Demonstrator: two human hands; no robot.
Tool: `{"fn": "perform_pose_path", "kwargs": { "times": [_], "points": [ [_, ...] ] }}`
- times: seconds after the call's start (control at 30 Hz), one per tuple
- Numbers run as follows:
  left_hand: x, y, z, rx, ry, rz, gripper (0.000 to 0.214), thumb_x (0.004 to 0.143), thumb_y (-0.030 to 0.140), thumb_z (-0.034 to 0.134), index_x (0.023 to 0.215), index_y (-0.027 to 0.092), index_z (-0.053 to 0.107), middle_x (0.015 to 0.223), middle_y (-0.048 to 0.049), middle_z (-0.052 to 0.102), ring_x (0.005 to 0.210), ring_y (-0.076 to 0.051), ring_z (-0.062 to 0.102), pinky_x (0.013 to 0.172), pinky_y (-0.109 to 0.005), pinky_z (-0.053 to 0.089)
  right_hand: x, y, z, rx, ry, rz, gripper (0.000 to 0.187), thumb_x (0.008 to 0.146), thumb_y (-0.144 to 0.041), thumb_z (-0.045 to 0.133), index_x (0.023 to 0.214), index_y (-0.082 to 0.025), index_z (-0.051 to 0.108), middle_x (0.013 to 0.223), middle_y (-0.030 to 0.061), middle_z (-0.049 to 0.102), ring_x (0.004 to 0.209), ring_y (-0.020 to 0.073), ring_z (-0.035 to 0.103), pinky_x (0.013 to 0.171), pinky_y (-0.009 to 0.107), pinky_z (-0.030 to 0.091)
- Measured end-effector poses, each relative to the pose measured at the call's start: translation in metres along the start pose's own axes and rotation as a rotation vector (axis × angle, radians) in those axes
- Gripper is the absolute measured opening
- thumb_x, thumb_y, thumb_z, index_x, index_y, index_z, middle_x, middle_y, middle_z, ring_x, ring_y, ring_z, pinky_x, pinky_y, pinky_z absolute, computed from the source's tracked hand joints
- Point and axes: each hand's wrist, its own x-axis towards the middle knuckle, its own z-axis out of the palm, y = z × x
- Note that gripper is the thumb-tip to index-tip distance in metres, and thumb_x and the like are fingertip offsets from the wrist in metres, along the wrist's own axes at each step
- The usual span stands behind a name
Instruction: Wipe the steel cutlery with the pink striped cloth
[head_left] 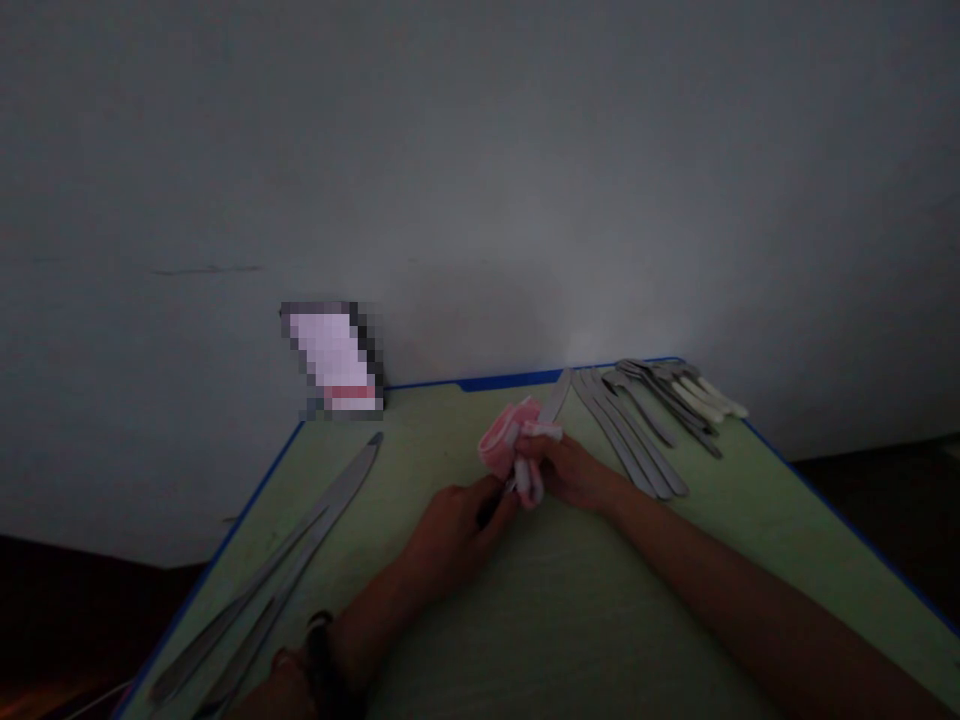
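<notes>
Holding a knife (555, 397) by its near end in my left grip (457, 525), I bunch soft-looking pink cloth (498, 450) around it with my right grip (566, 468), mid-worktop (600, 600); stiff, probably slippery metal, best held by the handle.

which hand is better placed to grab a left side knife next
Probably the left hand: it's nearer those knives, though occupied. The right hand is farther off, gripping the pink cloth.
</notes>
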Motion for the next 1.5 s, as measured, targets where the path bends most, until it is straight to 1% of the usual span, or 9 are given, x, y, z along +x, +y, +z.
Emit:
{"fn": "perform_pose_path", "kwargs": {
  "times": [0.1, 0.4, 0.5, 0.63, 0.8, 1.1, 1.23, 1.33, 1.5],
  "points": [
    [-0.0002, -0.0011, 0.0007, -0.007, 0.016, 0.0, 0.033, 0.093, 0.04, 0.036, 0.091, 0.016, 0.059, 0.066, 0.001, 0.059, 0.053, -0.011, 0.051, 0.052, -0.022, 0.033, -0.0003, -0.0007, 0.0009, 0.015, 0.042, -0.005, 0.016, 0.072, -0.029, 0.057, 0.066, -0.015, 0.056, 0.05, -0.0005, 0.061, 0.042, 0.0119, 0.056, 0.042, 0.022, 0.042],
    [-0.0013, 0.0, -0.0004, -0.034, 0.003, 0.004, 0.032, 0.093, 0.04, 0.035, 0.096, 0.017, 0.057, 0.077, -0.0014, 0.064, 0.064, -0.014, 0.058, 0.059, -0.024, 0.039, -0.0006, -0.0021, 0.0029, -0.013, 0.0, -0.008, 0.022, 0.073, -0.031, 0.055, 0.06, -0.014, 0.056, 0.046, 0.0014, 0.061, 0.04, 0.0123, 0.056, 0.041, 0.022, 0.043],
    [-0.0011, 0.0014, -0.0011, -0.004, -0.013, -0.006, 0.033, 0.093, 0.041, 0.034, 0.096, 0.016, 0.057, 0.074, -0.0018, 0.063, 0.061, -0.014, 0.057, 0.057, -0.024, 0.039, -0.0007, -0.0023, 0.0026, -0.02, 0.009, -0.004, 0.024, 0.074, -0.033, 0.055, 0.06, -0.014, 0.056, 0.047, 0.0011, 0.061, 0.04, 0.0124, 0.056, 0.04, 0.021, 0.042],
    [-0.001, 0.0038, -0.0046, 0.015, -0.061, 0.006, 0.035, 0.094, 0.04, 0.031, 0.099, 0.018, 0.056, 0.078, -0.0028, 0.065, 0.064, -0.015, 0.058, 0.059, -0.023, 0.04, 0.0001, -0.0015, 0.0021, 0.011, 0.057, -0.008, 0.017, 0.074, -0.029, 0.057, 0.065, -0.015, 0.056, 0.05, -0.0005, 0.061, 0.04, 0.0114, 0.055, 0.04, 0.021, 0.041],
    [-0.0005, 0.0061, -0.0086, 0.02, -0.095, 0.002, 0.036, 0.095, 0.038, 0.028, 0.092, 0.018, 0.058, 0.078, -0.0022, 0.065, 0.066, -0.014, 0.059, 0.06, -0.022, 0.04, 0.001, -0.001, 0.0022, 0.029, 0.101, -0.011, 0.014, 0.072, -0.028, 0.06, 0.066, -0.015, 0.056, 0.052, -0.0009, 0.061, 0.043, 0.0109, 0.055, 0.043, 0.021, 0.042],
    [0.0001, 0.0036, -0.007, 0.014, -0.103, 0.014, 0.036, 0.094, 0.038, 0.029, 0.09, 0.018, 0.059, 0.071, -0.0004, 0.063, 0.059, -0.012, 0.056, 0.057, -0.021, 0.039, 0.0008, -0.0001, 0.0009, -0.009, 0.021, -0.01, 0.021, 0.076, -0.032, 0.057, 0.064, -0.015, 0.057, 0.051, 0.0003, 0.061, 0.042, 0.0112, 0.054, 0.043, 0.022, 0.041],
    [0.0008, 0.0029, -0.0071, 0.046, -0.11, 0.025, 0.036, 0.091, 0.036, 0.033, 0.074, 0.016, 0.057, 0.057, 0.0024, 0.053, 0.05, -0.01, 0.049, 0.049, -0.019, 0.034, -0.0006, -0.0019, 0.0041, 0.034, 0.096, -0.009, 0.015, 0.072, -0.029, 0.061, 0.067, -0.015, 0.056, 0.053, -0.0018, 0.061, 0.043, 0.0114, 0.055, 0.042, 0.022, 0.042],
    [0.0007, 0.0021, -0.0064, 0.043, -0.09, 0.04, 0.035, 0.09, 0.035, 0.036, 0.067, 0.016, 0.055, 0.053, 0.0035, 0.048, 0.047, -0.009, 0.045, 0.047, -0.019, 0.031, -0.0006, -0.0029, 0.0056, 0.026, 0.11, -0.006, 0.016, 0.071, -0.029, 0.061, 0.067, -0.015, 0.056, 0.051, -0.0019, 0.06, 0.042, 0.0114, 0.055, 0.042, 0.022, 0.042],
    [-0.0004, 0.003, -0.0054, -0.023, -0.062, 0.021, 0.037, 0.091, 0.04, 0.035, 0.073, 0.016, 0.057, 0.057, 0.0029, 0.052, 0.05, -0.01, 0.047, 0.048, -0.02, 0.033, 0.0, -0.004, 0.0056, 0.026, 0.095, -0.004, 0.016, 0.073, -0.029, 0.059, 0.065, -0.015, 0.055, 0.05, -0.0009, 0.061, 0.041, 0.0114, 0.055, 0.041, 0.021, 0.041]
  ]
}}
